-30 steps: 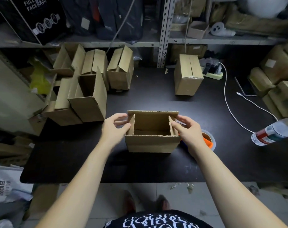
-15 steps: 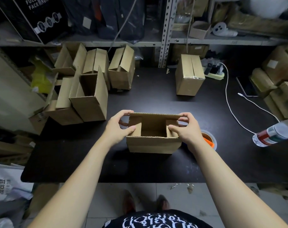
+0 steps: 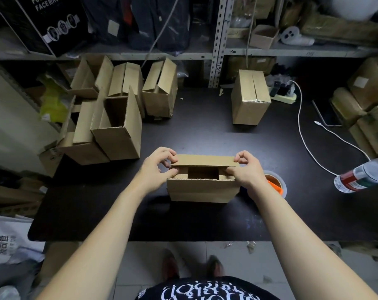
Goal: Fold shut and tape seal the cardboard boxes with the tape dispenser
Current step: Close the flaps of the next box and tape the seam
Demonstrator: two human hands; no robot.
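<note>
Open boxes [image 3: 116,131] wait at the left of the table [image 3: 205,131]. Flap-folding is in hand. The left grip [image 3: 155,169] pinches one corner of the far flap [image 3: 203,160] of the box [image 3: 202,190], mid-table near the front edge, and the right grip [image 3: 246,173] pinches the other. Next, probably: press it flat, fold the near flap, take the tape [image 3: 275,180] just beside.
</note>
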